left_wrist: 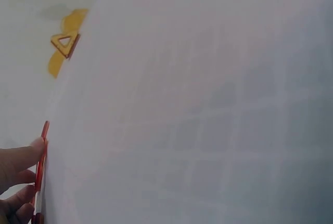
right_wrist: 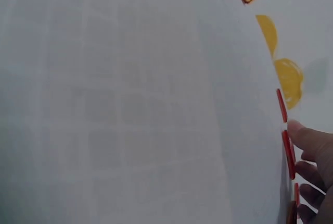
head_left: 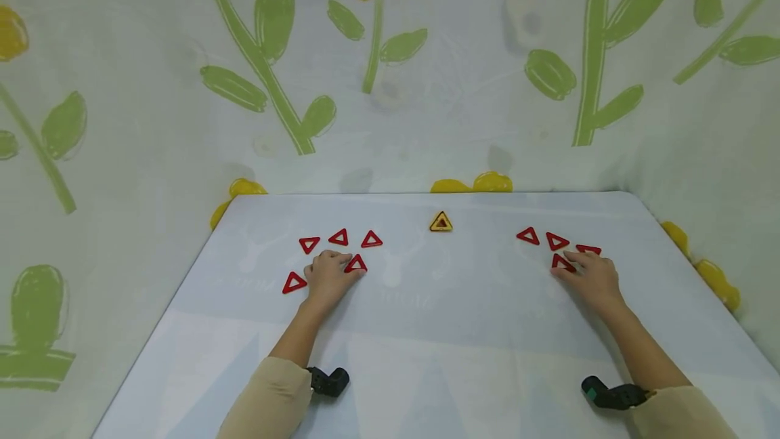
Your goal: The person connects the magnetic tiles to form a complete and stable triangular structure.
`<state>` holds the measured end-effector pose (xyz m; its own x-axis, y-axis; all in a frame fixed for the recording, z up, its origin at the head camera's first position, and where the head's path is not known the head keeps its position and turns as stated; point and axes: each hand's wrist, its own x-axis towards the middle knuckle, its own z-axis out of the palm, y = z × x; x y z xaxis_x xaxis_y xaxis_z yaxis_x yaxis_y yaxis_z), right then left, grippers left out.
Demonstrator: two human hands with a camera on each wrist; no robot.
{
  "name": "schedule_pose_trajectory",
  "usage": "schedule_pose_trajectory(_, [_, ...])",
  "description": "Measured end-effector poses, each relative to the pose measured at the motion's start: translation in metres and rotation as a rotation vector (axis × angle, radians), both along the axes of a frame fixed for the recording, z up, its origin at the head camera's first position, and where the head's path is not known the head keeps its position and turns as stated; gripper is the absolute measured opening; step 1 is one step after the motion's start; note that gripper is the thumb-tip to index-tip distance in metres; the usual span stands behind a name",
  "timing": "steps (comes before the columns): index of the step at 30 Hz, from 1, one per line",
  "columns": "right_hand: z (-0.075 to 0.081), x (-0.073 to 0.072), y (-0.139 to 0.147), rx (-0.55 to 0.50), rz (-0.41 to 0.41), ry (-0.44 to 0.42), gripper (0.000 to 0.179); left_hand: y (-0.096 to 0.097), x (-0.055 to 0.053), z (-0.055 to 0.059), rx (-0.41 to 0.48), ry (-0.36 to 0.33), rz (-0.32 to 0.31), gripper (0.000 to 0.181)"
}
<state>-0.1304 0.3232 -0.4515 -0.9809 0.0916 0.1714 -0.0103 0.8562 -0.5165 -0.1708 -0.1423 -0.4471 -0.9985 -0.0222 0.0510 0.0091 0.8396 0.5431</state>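
Observation:
In the head view my left hand (head_left: 329, 276) pinches a hollow red triangle (head_left: 363, 263) between thumb and index finger, low over the white tabletop. Loose red triangles lie around that hand, one of them (head_left: 295, 287) just left of its knuckles. On the other side my right hand (head_left: 594, 281) holds another red triangle (head_left: 568, 265) by thumb and forefinger. Beyond its fingers lie more red triangles, one partly covered by the hand (head_left: 588, 247). The left wrist view shows the left fingers at a red edge (left_wrist: 39, 169); in the right wrist view the thumb touches a red edge (right_wrist: 287, 153).
A yellow triangle (head_left: 441, 228) on a darker red-brown layer sits near the table's back edge, between the two red groups. The white table (head_left: 451, 330) meets a cloth backdrop (head_left: 426, 134) with printed flowers. Dark wrist-worn devices (head_left: 329, 382) are at both sleeves.

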Motion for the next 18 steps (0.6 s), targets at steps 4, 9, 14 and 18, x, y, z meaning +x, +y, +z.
schedule_pose_trajectory(4, [-0.0021, -0.0016, 0.0011, -0.007, -0.016, -0.061, 0.055, -0.0012, -0.0012, -0.0012, -0.042, 0.002, -0.013, 0.048])
schedule_pose_trajectory(9, [-0.0034, -0.0047, 0.0008, -0.029, -0.011, -0.056, 0.050, -0.0030, -0.0031, -0.0032, -0.052, 0.018, -0.035, 0.044])
schedule_pose_trajectory(14, [-0.0028, -0.0048, 0.0012, -0.044, 0.000, -0.073, 0.049, -0.0040, -0.0054, -0.0034, -0.059, 0.038, -0.079, 0.040])
schedule_pose_trajectory(18, [-0.0037, -0.0058, 0.0005, -0.048, 0.012, -0.067, 0.046, -0.0039, -0.0058, -0.0033, -0.091, 0.034, -0.096, 0.039])
